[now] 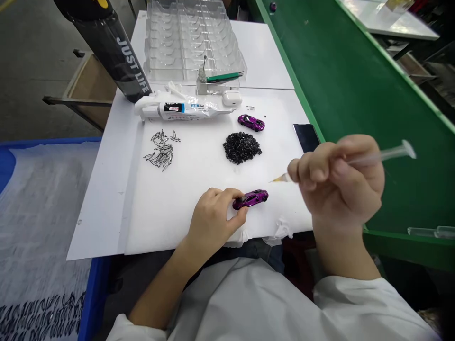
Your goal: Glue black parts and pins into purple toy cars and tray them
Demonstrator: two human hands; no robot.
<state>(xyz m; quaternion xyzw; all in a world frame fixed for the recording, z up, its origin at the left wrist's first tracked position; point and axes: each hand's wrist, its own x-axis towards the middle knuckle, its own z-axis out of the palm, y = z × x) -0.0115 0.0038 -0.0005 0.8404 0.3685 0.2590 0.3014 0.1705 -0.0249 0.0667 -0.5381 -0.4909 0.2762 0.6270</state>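
2 edges bound the work: at 6 o'clock from the held purple toy car (253,198), the white mat's (199,175) near edge runs close to the lap, with crumpled tissue (283,228) at 4 to 5; toward 2 o'clock, a green trough (351,90) borders the table. White mat surface spreads around the car, up to a black pile of small pieces (242,148) at 12 and thin black outline pieces (161,154) at 10. Beyond the pile, also at 12, sits another purple car (251,122); a dark phone (306,137) lies between 1 and 2. The left hand (215,215) comes in from 8 o'clock, low and palm down; the right hand (337,177) is raised at 2 to 3, fingers curled. The left thumb and forefinger narrowly pinch the car's left end. The right fingers close around a syringe (386,154), its amber tip aimed toward 9, near the car but apart.
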